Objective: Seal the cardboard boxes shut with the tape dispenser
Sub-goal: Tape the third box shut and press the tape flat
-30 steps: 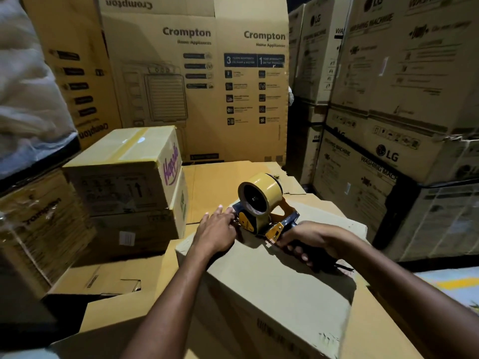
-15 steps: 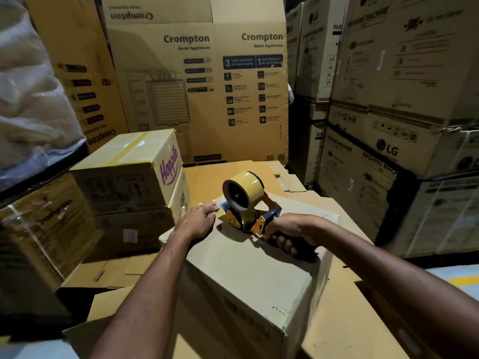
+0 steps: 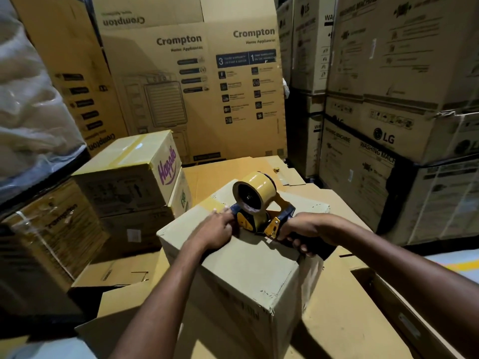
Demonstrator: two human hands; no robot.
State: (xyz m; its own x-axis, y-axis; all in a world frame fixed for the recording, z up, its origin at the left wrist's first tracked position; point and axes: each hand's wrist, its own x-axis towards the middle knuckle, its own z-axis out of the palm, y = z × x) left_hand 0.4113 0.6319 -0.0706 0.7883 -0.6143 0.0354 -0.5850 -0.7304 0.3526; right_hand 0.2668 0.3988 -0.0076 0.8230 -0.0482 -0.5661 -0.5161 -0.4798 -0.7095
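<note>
left of box (image 3: 246,268), taped carton stack (image 3: 124,182)

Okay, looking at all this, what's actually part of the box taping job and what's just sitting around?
In the job: tape dispenser, gripped by the right hand; cardboard box under it; left hand pressing on its top; Hapalo box, top already taped.
Just sitting around: Crompton carton; LG cartons; flattened cardboard; plastic-wrapped stack.
</note>
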